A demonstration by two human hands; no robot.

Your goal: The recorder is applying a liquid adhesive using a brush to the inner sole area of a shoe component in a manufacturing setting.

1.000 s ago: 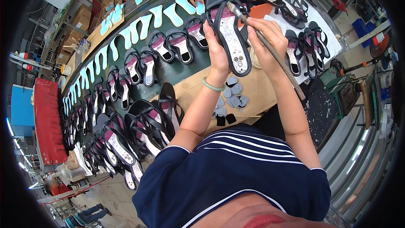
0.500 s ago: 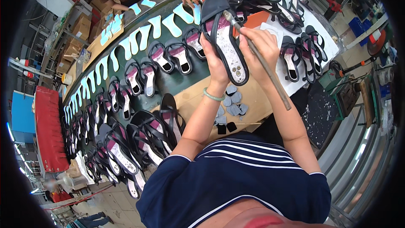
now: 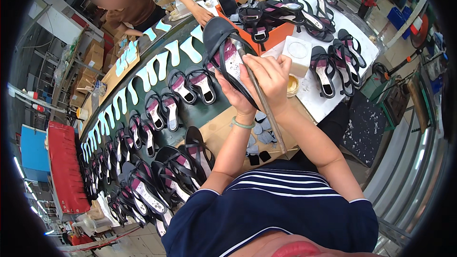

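A black strappy sandal point(image 3: 220, 32) with a white and purple inner sole is held up in front of me. My left hand point(image 3: 234, 93) grips it from below and along its side, and a pale green bangle circles that wrist. In my right hand point(image 3: 271, 78) is a long-handled brush point(image 3: 263, 97), held like a pen. The brush tip reaches under the straps and rests on or close to the inner sole. Part of the sandal's heel end is hidden behind my right hand. Below lie grey fabric pads point(image 3: 262, 131) on a brown board point(image 3: 223, 128).
Sandals point(image 3: 181, 88) stand in rows on the green surface, with pale insole pieces point(image 3: 152, 66) behind. An orange box point(image 3: 278, 35), a phone point(image 3: 225, 0), a white block-like container point(image 3: 297, 54) and a pot of yellowish paste point(image 3: 292, 86) sit beyond my hands. A co-worker's hand point(image 3: 202, 15) reaches in.
Both hands have shifted left with the sandal, which is now tilted more. The brush has moved along with it. The white container and paste pot have come into sight.
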